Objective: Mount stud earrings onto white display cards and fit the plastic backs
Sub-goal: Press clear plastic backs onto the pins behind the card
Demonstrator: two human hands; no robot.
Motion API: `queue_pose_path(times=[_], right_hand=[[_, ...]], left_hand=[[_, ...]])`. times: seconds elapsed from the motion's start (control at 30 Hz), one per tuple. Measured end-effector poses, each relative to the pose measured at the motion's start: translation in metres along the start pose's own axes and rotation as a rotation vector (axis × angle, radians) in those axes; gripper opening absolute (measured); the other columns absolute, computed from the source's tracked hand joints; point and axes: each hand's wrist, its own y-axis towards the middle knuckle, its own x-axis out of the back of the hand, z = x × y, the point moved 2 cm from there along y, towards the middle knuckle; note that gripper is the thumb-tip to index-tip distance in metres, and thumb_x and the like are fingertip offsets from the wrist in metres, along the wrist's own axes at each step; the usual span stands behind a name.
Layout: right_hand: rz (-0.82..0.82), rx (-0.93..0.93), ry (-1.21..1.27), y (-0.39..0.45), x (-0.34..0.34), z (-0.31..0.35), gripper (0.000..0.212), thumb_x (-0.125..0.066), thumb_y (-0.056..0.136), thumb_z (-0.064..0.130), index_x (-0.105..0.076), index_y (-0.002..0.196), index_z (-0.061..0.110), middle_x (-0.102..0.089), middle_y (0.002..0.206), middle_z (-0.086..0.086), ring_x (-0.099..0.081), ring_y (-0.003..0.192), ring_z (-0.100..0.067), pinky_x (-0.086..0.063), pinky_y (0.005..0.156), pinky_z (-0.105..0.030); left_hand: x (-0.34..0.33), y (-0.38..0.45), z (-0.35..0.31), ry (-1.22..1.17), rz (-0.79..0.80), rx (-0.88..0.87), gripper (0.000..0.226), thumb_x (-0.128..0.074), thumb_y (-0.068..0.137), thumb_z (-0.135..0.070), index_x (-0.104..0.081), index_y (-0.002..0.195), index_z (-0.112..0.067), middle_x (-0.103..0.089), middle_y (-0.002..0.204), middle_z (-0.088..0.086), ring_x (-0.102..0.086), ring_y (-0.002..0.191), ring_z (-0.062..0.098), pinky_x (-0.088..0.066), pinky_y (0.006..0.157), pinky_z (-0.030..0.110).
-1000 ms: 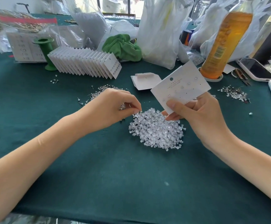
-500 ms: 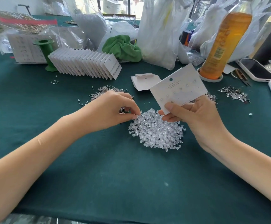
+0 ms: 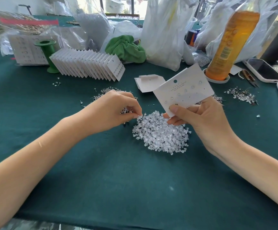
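1. Head view: the right hand (image 3: 206, 120) pinches a white rectangular display card (image 3: 183, 90) by its lower corner, thumb on the front, fingers curled behind, tilted above the green felt tabletop (image 3: 118, 180).
2. A diagonal row of small crystal stud earrings (image 3: 185, 90) sits on that card.
3. The left hand (image 3: 111, 112) has curled fingertips pinching at the left edge of the heap of clear plastic earring backs (image 3: 161, 135); whether one is caught, I cannot tell.
4. Loose studs (image 3: 106, 92) lie just behind the left hand.
5. Further back, a fanned row of filled white cards (image 3: 88, 65) leans beside a green plastic spool (image 3: 47, 55).
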Motion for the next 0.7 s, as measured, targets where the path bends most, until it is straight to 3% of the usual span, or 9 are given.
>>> queue_pose_path(times=[0.4, 0.7], right_hand=[[-0.016, -0.005, -0.014, 0.0008, 0.0015, -0.0007, 0.029, -0.068, 0.083, 0.003, -0.059, 0.101, 0.024, -0.076, 0.080, -0.006, -0.071, 0.060, -0.021, -0.056, 0.057, -0.023], [-0.005, -0.005, -0.033, 0.0004, 0.0017, -0.0018, 0.027, -0.068, 0.083, 0.004, -0.060, 0.102, 0.021, -0.076, 0.081, -0.008, -0.071, 0.062, -0.023, -0.058, 0.059, -0.027]], left_hand=[[0.0010, 0.0003, 0.0061, 0.089, -0.044, 0.017, 0.009, -0.072, 0.081, -0.013, -0.070, 0.087, -0.020, -0.064, 0.080, -0.013, -0.059, 0.075, 0.004, -0.038, 0.090, 0.032], [-0.0040, 0.0007, 0.0044, 0.134, -0.042, -0.020, 0.005, -0.074, 0.081, -0.018, -0.072, 0.084, -0.021, -0.064, 0.083, -0.006, -0.058, 0.078, 0.015, -0.038, 0.085, 0.036]])
